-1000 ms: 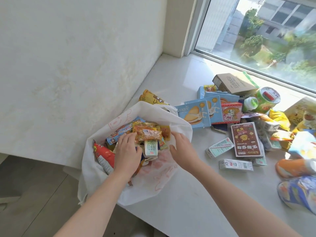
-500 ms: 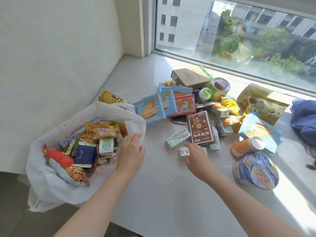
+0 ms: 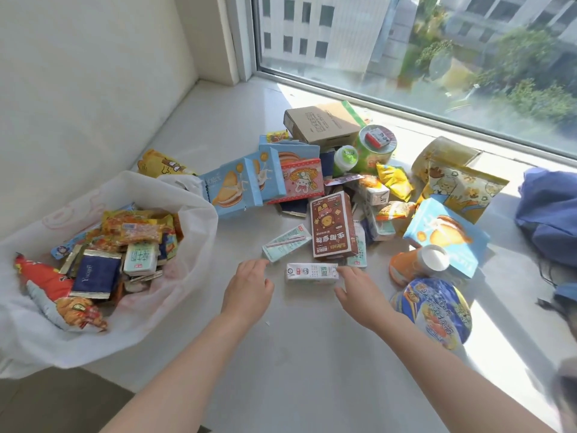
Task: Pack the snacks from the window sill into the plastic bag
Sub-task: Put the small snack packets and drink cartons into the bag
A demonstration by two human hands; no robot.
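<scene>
Item: snack packing, reach stage. Plastic bag (image 3: 190, 210), white, lay slumped open at the left edge of the window sill (image 3: 296, 354), part filled with packets, a navy sachet (image 3: 93, 273) on top. Unpacked stock sat in a loose heap toward the glass: blue biscuit boxes (image 3: 232, 190), a brown carton box (image 3: 332, 226), an orange cup (image 3: 412, 264) on its side, and a noodle bowl (image 3: 434, 310) nearest the right forearm. Nearest piece: a small white milk carton (image 3: 312, 272), flat on the sill between both hands. Left hand (image 3: 249, 285) was empty, fingers loosely bent, tips just short of a pale green carton (image 3: 285, 246). Right hand (image 3: 359, 292) was spread and empty, forefinger at the white carton's right end, seemingly touching it. Handling advice: each hand should probably close across a carton's narrow sides, one carton per hand, lift clear of the brown box lying just beyond, and carry left over the bag's sagging rim. Cartons were best laid flat on the packets, lest the soft bag tip off the sill edge.
</scene>
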